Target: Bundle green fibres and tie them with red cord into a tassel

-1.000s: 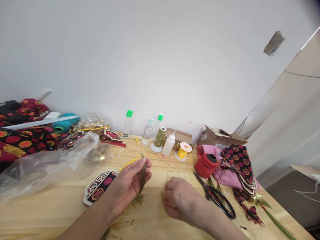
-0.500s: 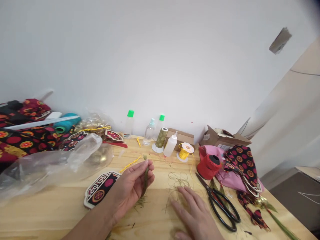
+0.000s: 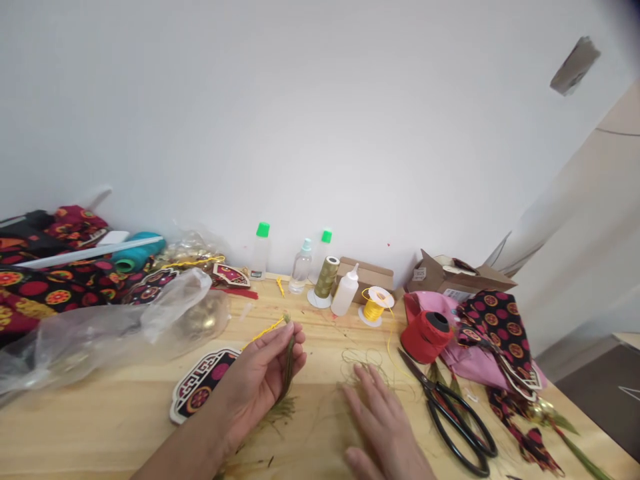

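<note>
Between the thumb and fingers of my left hand (image 3: 260, 373) is an olive-green thread tassel (image 3: 289, 367), its top poking up past the thumb and its strands hanging below. My right hand (image 3: 383, 420) lies with fingers spread on the wooden table, fingertips at a loose tangle of olive thread (image 3: 367, 363). Partly behind my left forearm rests a patterned cloth ornament (image 3: 203, 387) with a pale border, and a yellow cord (image 3: 263, 331) runs up from it. Black-handled scissors (image 3: 450, 413) lie to the right of my right hand.
Along the wall stand a green-capped bottle (image 3: 260, 253), an olive thread cone (image 3: 327, 277), a white squeeze bottle (image 3: 345, 291) and a yellow cord spool (image 3: 373, 308). A red thread cone (image 3: 426, 338) sits right, before a cardboard box (image 3: 450, 275). Plastic bags (image 3: 100, 333) and patterned fabric (image 3: 55, 290) fill the left.
The view has shifted slightly, moving the table's contents a little right in the picture. My left hand keeps hold of the tassel; my right hand remains spread by the loose thread.
</note>
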### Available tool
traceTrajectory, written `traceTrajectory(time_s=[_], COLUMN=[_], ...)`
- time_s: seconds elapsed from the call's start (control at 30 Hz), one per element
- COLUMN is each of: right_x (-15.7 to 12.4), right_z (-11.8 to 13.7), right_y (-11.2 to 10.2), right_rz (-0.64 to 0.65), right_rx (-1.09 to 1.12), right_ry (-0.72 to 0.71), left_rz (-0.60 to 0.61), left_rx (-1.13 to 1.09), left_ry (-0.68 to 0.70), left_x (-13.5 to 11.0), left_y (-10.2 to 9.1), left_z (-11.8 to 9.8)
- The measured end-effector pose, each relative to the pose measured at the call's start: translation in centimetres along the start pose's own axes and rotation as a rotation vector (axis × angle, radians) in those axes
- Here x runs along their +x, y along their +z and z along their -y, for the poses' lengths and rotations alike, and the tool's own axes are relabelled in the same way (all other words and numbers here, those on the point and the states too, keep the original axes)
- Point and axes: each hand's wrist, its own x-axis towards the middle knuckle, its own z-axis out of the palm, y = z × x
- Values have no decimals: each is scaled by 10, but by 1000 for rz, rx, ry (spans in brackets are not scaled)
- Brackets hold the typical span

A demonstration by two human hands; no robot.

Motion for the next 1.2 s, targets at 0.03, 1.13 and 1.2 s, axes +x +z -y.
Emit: traceTrajectory(time_s=[0.03, 1.13, 1.2], right_x=[-2, 32, 19], right_z=[-5, -1, -6], right_y=[-6, -42, -41], right_rz=[31, 309, 296], right_rx=[7, 152, 120], right_ry=[26, -68, -134], left_rz=[-5, 80, 90], left_rx=[1, -41, -42], left_ry=[2, 34, 18], left_x=[0, 3, 2], left_y=[0, -5, -3], left_z=[0, -8, -8])
